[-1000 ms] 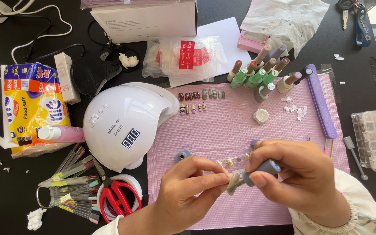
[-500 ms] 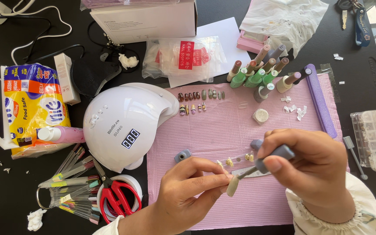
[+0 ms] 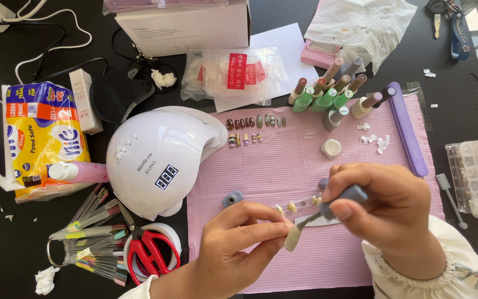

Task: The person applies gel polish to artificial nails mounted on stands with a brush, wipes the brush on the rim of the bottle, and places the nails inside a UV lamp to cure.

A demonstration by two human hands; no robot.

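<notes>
My left hand (image 3: 233, 249) pinches a pale false nail tip (image 3: 291, 239) at its upper end, low over the pink mat (image 3: 283, 160). My right hand (image 3: 388, 216) grips a grey-handled polish brush (image 3: 343, 198), and the brush's thin metal stem and tip rest on the nail tip. Just above my fingers a clear strip (image 3: 300, 205) carrying a few small decorated nails lies on the mat. A small grey block (image 3: 232, 198) sits left of it.
A white dome nail lamp (image 3: 159, 158) stands at the mat's left edge. Behind are rows of finished nails (image 3: 255, 122), several polish bottles (image 3: 333, 91), a purple nail file (image 3: 408, 130), a small jar (image 3: 331, 148). Red scissors (image 3: 147, 249), colour swatch sticks (image 3: 92, 238), a bead organiser (image 3: 476, 177).
My right hand has lifted slightly and turned, drawing the brush along the nail tip. My left hand keeps its pinch almost in the same place.
</notes>
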